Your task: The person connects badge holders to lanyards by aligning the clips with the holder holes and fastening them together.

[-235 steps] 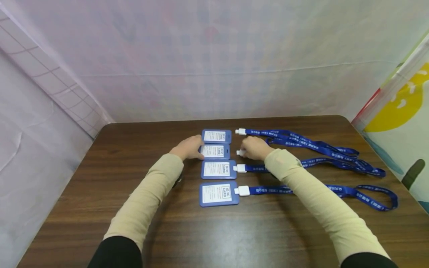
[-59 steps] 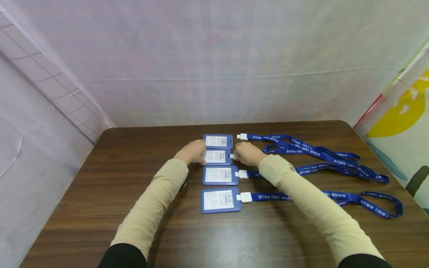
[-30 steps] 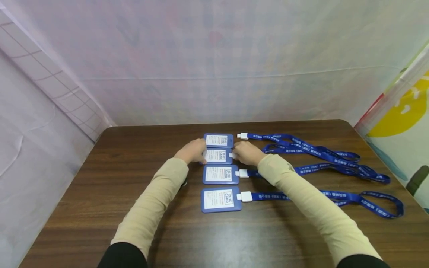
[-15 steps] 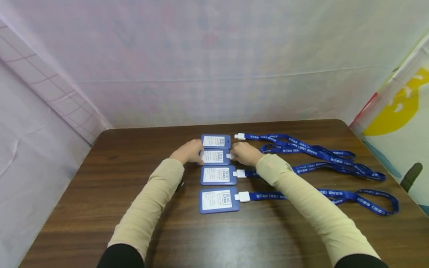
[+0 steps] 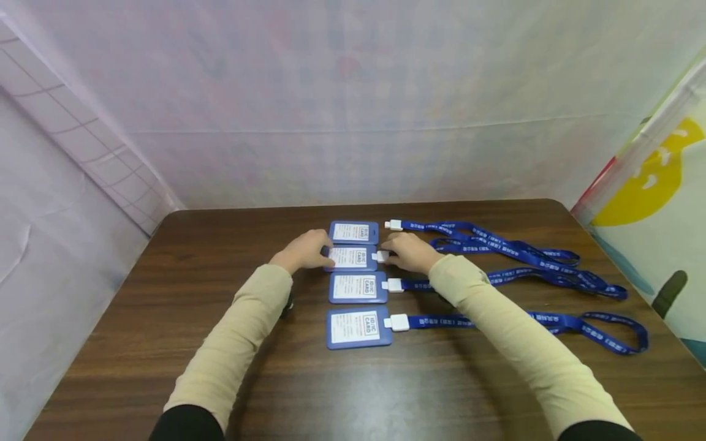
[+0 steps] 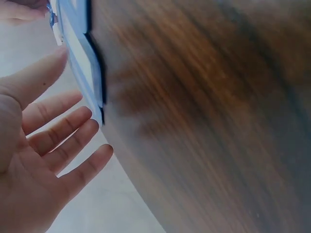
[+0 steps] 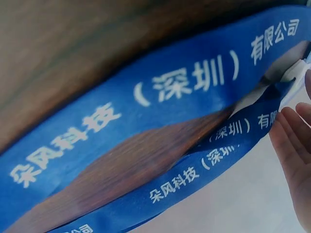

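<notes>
Four-sided blue badge holders lie in a column on the brown table. My left hand [image 5: 304, 251], fingers extended and spread in the left wrist view, is at the left end of the second badge holder [image 5: 353, 258] from the back. At that holder's right end, a white lanyard clip [image 5: 382, 256] meets its slot. My right hand [image 5: 409, 252] is around this clip, with thumb and fingers parted and the clip showing between them. In the right wrist view, a blue lanyard [image 7: 175, 87] with white lettering crosses in front, and the fingers [image 7: 294, 141] look fairly straight.
The two nearer holders [image 5: 358, 288] [image 5: 358, 328] join clips of blue lanyards [image 5: 612, 334] stretching right. At the back, another holder [image 5: 354, 233] lies apart from its white clip [image 5: 393, 225]. A pale curtain [image 5: 353, 122] hangs behind the table [image 5: 220, 233].
The second row's clip, apart from its holder in the oldest frame, now meets the slot. Since half a second ago, my left hand has drawn slightly left and my right fingers have loosened around the clip.
</notes>
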A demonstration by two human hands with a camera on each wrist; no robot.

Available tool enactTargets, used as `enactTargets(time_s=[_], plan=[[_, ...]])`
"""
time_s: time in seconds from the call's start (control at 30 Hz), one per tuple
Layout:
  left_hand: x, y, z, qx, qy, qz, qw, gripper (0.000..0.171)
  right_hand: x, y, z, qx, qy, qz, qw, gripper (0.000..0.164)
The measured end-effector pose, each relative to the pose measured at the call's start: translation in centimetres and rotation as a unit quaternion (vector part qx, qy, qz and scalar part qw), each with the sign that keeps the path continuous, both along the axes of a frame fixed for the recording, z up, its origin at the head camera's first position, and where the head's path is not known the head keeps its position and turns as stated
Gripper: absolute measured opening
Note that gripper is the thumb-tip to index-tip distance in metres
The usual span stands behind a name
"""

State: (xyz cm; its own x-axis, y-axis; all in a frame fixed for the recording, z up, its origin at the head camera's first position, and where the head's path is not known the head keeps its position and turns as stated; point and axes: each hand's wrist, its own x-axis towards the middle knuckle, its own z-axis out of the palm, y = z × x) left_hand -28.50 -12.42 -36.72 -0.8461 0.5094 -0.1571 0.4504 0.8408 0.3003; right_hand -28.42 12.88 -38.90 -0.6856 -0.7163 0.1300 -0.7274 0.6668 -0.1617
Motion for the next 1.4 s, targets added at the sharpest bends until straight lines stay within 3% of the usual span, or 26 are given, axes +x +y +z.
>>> enactTargets(time_s=[0.2, 0.53, 1.0, 1.4], plan=[[0.7, -0.5, 0.6, 0.013, 0.034, -0.005, 0.9993, 0.024, 0.2, 0.9, 0.2, -0.02, 0.029, -0.002, 0.999, 0.019], [1.5, -1.7, 0.8, 0.04, 0.07, -0.018, 0.9966, 0.018, 0.2, 1.6, 0.6, -0.033, 0.008, -0.055, 0.998, 0.014], [2.5, -1.7, 0.8, 0.058, 0.056, 0.003, 0.9968, 0.019, -1.4, 2.1, 1.2, -0.029, -0.005, -0.087, 0.996, 0.009], [2.4, -1.5, 0.6, 0.062, 0.061, 0.009, 0.9962, 0.018, -3.5, 1.9, 3.1, 0.004, -0.024, -0.132, 0.991, 0.017]])
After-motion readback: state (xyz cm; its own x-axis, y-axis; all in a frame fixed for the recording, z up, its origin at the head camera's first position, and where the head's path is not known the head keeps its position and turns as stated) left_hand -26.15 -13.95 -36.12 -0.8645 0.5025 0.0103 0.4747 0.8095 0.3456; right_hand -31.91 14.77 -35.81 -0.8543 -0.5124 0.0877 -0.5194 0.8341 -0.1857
